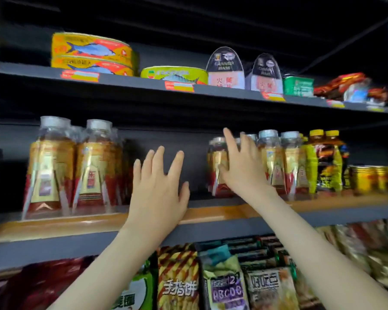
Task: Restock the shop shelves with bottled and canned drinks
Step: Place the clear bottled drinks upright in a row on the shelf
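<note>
The middle shelf (pixel 211 214) holds amber tea bottles with gold and red labels. One group of bottles (pixel 72 166) stands at the left, another group (pixel 276 162) at the right. Between them is a dark gap. My left hand (pixel 159 186) is raised in front of that gap with fingers spread and straight, holding nothing. My right hand (pixel 240 162) lies with straight fingers against the leftmost bottle (pixel 215 166) of the right group, covering much of its label.
Yellow-capped bottles (pixel 325 159) and gold cans (pixel 372 179) stand further right on the same shelf. Fish tins (pixel 92 54), ham tins (pixel 225 69) and a green tin (pixel 298 85) line the upper shelf. Snack bags (pixel 224 280) fill the shelf below.
</note>
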